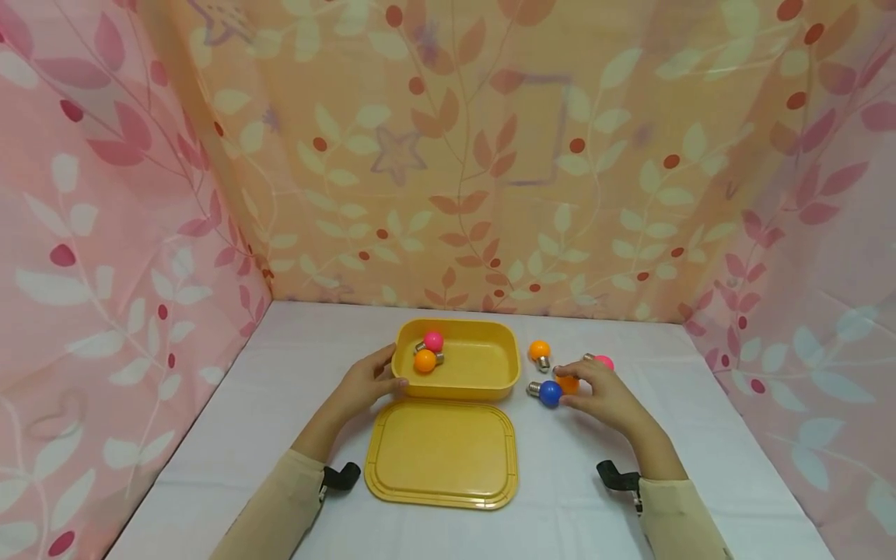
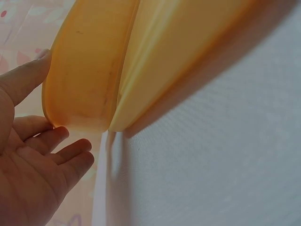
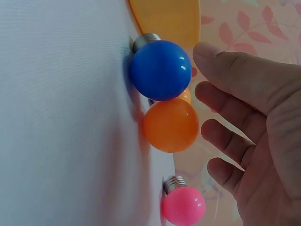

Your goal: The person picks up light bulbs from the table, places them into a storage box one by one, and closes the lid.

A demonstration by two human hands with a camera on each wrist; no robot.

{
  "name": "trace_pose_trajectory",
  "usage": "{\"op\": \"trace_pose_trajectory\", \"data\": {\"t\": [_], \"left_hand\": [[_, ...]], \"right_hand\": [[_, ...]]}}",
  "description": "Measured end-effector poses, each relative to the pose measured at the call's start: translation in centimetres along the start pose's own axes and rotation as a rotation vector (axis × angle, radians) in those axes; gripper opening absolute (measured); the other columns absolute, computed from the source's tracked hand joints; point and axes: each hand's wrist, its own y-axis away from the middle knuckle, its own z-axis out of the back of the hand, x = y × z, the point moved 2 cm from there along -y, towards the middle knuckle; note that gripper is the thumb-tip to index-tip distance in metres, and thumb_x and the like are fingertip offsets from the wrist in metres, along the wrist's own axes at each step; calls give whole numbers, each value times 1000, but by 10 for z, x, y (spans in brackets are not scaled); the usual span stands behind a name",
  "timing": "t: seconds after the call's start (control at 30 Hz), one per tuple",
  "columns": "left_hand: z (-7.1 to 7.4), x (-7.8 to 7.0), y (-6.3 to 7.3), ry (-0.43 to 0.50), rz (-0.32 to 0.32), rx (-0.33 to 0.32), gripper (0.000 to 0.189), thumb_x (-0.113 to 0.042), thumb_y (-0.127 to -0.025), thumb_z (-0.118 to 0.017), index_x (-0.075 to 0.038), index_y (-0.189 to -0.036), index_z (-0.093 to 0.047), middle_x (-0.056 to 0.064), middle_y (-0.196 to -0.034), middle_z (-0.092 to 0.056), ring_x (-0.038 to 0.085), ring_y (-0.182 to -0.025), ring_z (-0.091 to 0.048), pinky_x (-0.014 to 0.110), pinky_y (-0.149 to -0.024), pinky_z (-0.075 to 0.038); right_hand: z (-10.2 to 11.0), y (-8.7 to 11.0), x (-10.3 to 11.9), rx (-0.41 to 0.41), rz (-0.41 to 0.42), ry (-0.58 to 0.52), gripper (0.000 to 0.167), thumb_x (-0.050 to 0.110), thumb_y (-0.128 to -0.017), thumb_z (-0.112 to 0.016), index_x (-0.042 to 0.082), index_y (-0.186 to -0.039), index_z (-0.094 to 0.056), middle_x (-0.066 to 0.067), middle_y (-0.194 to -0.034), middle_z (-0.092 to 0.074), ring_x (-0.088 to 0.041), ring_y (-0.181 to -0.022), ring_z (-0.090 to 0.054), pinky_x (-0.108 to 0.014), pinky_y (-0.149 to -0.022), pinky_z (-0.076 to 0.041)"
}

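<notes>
At the left end of the yellow box (image 1: 490, 393), my left hand (image 1: 360, 389) grips its corner, thumb against the front wall and index finger by the side. Inside the box lie a pink bulb (image 1: 433, 341) and an orange bulb (image 1: 425, 361). My right hand (image 1: 602, 393) reaches over loose bulbs, fingers parted and apart from them in the right wrist view. Nearest its thumb is a blue bulb (image 3: 161, 70); beside that lies an orange bulb (image 3: 171, 125), partly hidden by the fingers in the head view. A pink bulb (image 3: 184, 206) lies farther along.
A yellow lid (image 1: 442, 455) lies flat in front of the box. Another orange bulb (image 1: 540, 351) stands between the box and my right hand. White cloth (image 1: 560, 498) covers the table, with patterned curtains (image 1: 462, 155) behind and at both sides.
</notes>
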Motion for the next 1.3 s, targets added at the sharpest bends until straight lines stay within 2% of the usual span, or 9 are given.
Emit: {"op": "trace_pose_trajectory", "data": {"t": [0.13,0.27,0.4,0.6,0.67,0.77,1.03,1.13,1.3], "left_hand": [[0,0,1,5,-3,-2,87,-29,-89,-82,-19,-161,-35,2,-165,-36,26,-154,-29,49,-125,-28],[0,0,2,7,-2,-6,88,-29,-88,-83,-17,-161,-34,2,-165,-36,27,-154,-29,49,-125,-28],[1,0,1,10,2,-8,89,-30,-88,-83,-18,-162,-34,2,-165,-35,27,-154,-30,49,-125,-28],[0,0,1,9,1,-6,89,-29,-88,-83,-18,-161,-34,1,-165,-36,26,-154,-30,48,-125,-28],[0,0,1,8,6,-7,89,-29,-88,-83,-18,-161,-34,1,-165,-36,26,-154,-30,48,-125,-28],[0,-1,0,5,8,-6,88,-28,-88,-83,-17,-161,-34,2,-165,-36,27,-154,-30,48,-124,-28],[-1,-2,0,-1,1,-4,87,-27,-89,-82,-17,-161,-34,2,-165,-36,26,-154,-29,49,-125,-28],[-1,-2,1,0,-3,-3,87,-26,-89,-82,-17,-161,-34,2,-165,-35,27,-154,-29,49,-125,-28],[-1,-2,1,1,-1,-4,87,-26,-89,-82,-17,-161,-34,4,-165,-36,29,-154,-30,50,-124,-28]], "right_hand": [[-2,-2,0,9,-10,29,47,27,-86,-85,17,-130,-70,2,-128,-69,-31,-135,-51,-65,-122,-23],[-5,-4,0,4,3,57,47,25,-85,-86,15,-128,-71,-2,-129,-70,-33,-136,-51,-64,-124,-20],[-8,-4,1,-1,-11,69,48,24,-83,-87,15,-128,-71,-5,-131,-69,-37,-139,-47,-66,-122,-22],[-14,-4,1,3,-15,94,48,21,-82,-88,16,-127,-72,-6,-127,-71,-35,-125,-56,-63,-111,-42],[-16,-4,1,-1,-11,106,48,21,-82,-88,16,-127,-72,-4,-126,-72,-32,-122,-58,-60,-109,-45],[-18,-5,0,-8,-9,122,48,22,-81,-89,17,-126,-73,-3,-126,-72,-31,-122,-58,-61,-110,-44],[-23,-7,0,-12,-9,141,46,23,-80,-90,18,-123,-74,-2,-124,-73,-34,-129,-55,-67,-118,-29],[-24,-7,1,-10,-12,146,45,24,-80,-90,20,-122,-74,-1,-123,-73,-33,-128,-56,-66,-119,-30],[-24,-6,0,-7,-9,148,43,28,-81,-89,22,-121,-73,2,-122,-72,-29,-124,-58,-64,-116,-37]]}}
